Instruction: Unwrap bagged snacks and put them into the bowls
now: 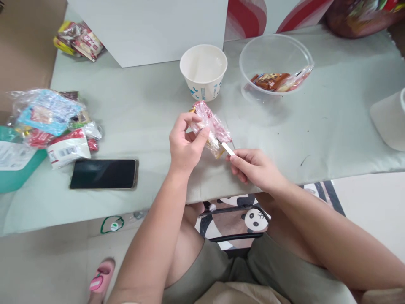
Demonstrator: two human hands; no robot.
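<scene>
My left hand (189, 145) pinches a shiny pink, clear and yellow snack packet (212, 120) just above the table. In my right hand (255, 168) is a small white-handled knife (227, 149), its dark, thin tip against the packet. How far the tip goes into the wrapper cannot be made out. A white paper bowl (204, 86) with blue print stands right behind the packet. To the right of it, a clear plastic tub (275, 46) holds a few wrapped snacks (270, 81).
At the left lie a phone (103, 174), a heap of packaged snacks (50, 114) and a green item (30, 171). More packets (80, 40) sit behind. A white board (152, 29) stands at the back. On the right is a white container (390, 120).
</scene>
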